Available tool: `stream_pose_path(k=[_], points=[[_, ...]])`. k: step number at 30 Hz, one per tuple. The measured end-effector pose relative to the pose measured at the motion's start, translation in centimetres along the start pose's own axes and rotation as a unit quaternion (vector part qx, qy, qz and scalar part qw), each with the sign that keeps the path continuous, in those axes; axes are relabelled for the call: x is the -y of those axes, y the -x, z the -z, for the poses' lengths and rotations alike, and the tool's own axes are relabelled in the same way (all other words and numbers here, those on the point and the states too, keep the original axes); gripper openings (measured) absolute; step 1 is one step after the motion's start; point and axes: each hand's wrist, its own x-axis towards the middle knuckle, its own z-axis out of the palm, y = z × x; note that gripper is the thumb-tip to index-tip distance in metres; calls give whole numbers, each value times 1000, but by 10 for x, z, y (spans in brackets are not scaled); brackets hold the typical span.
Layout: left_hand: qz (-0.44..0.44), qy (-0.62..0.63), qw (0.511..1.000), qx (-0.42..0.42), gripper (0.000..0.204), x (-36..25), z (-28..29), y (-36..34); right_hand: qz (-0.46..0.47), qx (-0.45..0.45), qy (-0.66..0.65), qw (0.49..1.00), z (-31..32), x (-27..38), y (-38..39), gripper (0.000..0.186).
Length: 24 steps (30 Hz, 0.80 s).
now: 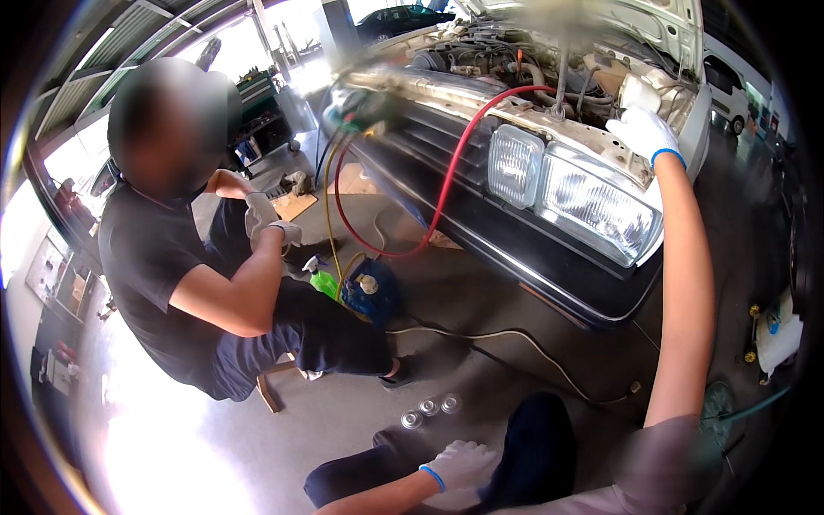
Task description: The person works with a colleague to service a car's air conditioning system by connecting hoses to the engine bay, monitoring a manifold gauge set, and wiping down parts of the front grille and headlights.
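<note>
1. Your right hand point(649, 134), in a white glove with blue cuff, reaches out to the front corner of the engine bay; fingers partly bent and pointing left, can't tell whether they grip anything
2. White container point(639, 93) sits just beyond that hand, in the bay; glove and container overlap in view, contact unclear
3. Below your right hand: big rectangular headlight point(592, 210), with the smaller lamp point(515, 166) next to it, farther left
4. Left of your right hand, a metal rod point(562, 77) stands up out of the bay, and past it a red hose point(455, 163) arches over the grille and loops down in front of the car
5. Your left hand point(464, 464), same kind of glove, is low by your legs, back of it up, fingers loosely curled; palm side hidden, so can't tell if it has hold of anything
6. Three small silver cans point(430, 406) stand grouped on the floor point(489, 378), just beyond your left hand and a bit left
7. Farther out from your left hand, on its left side: blue tank point(378, 296) and green spray bottle point(324, 281), close together
8. Co-worker point(146, 232) sits well left of both your hands, wearing white gloves point(257, 215), hands held close together
</note>
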Motion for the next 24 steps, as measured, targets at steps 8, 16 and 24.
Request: stream_pose_path(k=[8,16,24], points=[[-10,7,999,-32,53,0,-8,1,-55,-87,8,995,-2,2,-1,55],[-21,-1,999,-46,50,4,-10,1,-33,17,42,998,-2,1,0,59],[-24,-4,998,-58,48,7,-17,1,-29,24,37,999,-4,-2,-4,61]])
